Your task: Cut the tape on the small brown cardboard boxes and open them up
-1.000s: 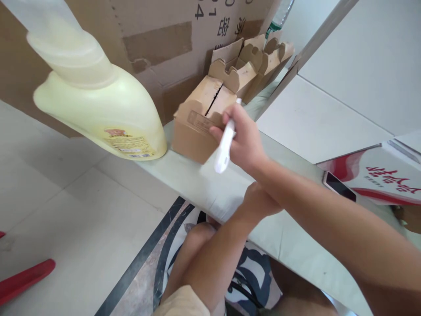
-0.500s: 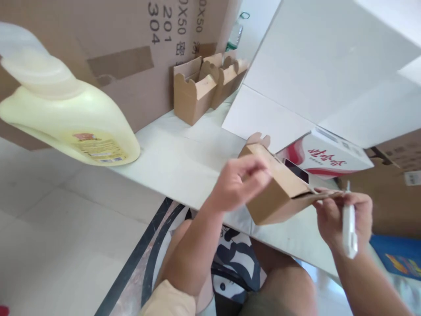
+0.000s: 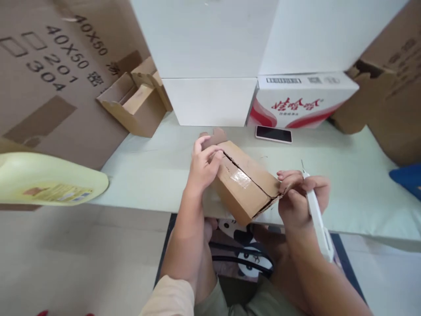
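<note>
A small brown cardboard box (image 3: 245, 177) lies tilted at the table's front edge, with a strip of clear tape on its upper face and a dark slit along its seam. My left hand (image 3: 204, 164) is closed on its far left end, the fingers by a raised scalloped flap (image 3: 215, 137). My right hand (image 3: 301, 197) pinches a torn-looking flap at the box's right end. That same hand also holds a white utility knife (image 3: 316, 215), its thin metal tip pointing up and away from the box.
A phone (image 3: 273, 134) lies before a red-and-white carton (image 3: 302, 98) and large white boxes (image 3: 210, 101). Small open cardboard boxes (image 3: 141, 109) stand at back left. A pale yellow bottle (image 3: 52, 180) is at left; something blue (image 3: 408, 179) lies at right.
My view has swung round to the right. My left hand, above the box and blurred before, now grips its left end. The box has turned, showing its taped face. My right hand keeps its hold.
</note>
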A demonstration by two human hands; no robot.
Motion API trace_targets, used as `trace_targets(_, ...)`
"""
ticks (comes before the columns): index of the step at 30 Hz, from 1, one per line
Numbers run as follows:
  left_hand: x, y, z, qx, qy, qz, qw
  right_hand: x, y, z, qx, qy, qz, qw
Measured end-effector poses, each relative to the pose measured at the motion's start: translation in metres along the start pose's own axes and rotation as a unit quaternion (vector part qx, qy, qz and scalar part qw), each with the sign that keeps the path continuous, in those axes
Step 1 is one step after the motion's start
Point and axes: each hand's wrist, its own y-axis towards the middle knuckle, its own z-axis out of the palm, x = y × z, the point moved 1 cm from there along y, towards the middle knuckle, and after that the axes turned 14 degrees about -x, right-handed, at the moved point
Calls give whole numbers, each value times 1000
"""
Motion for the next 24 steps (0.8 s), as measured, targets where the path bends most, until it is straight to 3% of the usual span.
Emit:
trace_targets(10, -5, 1, 19, -14, 32, 43, 998, -5, 9, -25, -65, -10, 86, 994)
trace_targets(14, 4, -6, 26, -111, -47, 68, 990, -8, 9, -25, -83, -26, 91, 992)
trace_targets(18, 8, -3, 34, -188, -135, 58, 971, -8, 8, -29, -72, -58, -4, 996)
trace_targets(21, 8, 3, 35, -210, -123, 28, 970, -3, 9, -37, 5, -112, -122, 986)
trace_targets(24, 9, 7, 33, -232, -113, -14, 966, 3, 12, -44, 77, -143, -183, 970)
